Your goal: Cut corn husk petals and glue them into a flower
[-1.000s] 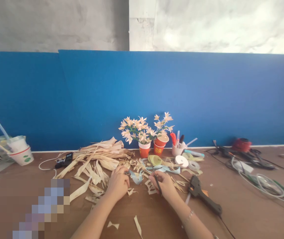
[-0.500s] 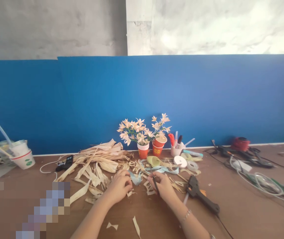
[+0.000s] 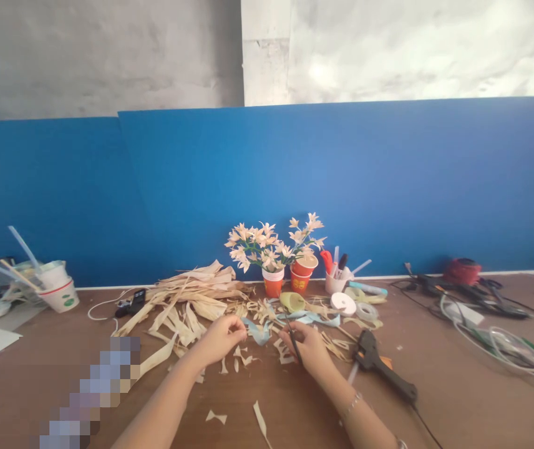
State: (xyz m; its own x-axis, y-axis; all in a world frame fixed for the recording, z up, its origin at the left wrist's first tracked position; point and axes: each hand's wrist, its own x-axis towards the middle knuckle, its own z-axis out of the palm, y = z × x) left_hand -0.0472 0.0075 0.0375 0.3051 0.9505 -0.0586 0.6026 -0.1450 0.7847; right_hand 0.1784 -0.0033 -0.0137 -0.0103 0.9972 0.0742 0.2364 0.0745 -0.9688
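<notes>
"What's before us?"
"A blue board [image 3: 388, 187] behind our table [image 3: 323, 418]. Dry strips [image 3: 196, 288] are heaped left of centre, flowers [image 3: 257, 238] stand in cups [image 3: 273, 285] near the board, and a glue gun [image 3: 383, 368] lies to our right."
"Our hands?"
"Apart from each other. Our right hand [image 3: 312, 349] is closed on a dark, tilted tool [image 3: 293, 343]. Our left hand [image 3: 223, 340] has its fingers curled in; we can't tell whether they pinch anything."
"Anything smaller?"
"Pale scraps [image 3: 247, 360], on the table just below our left hand."
</notes>
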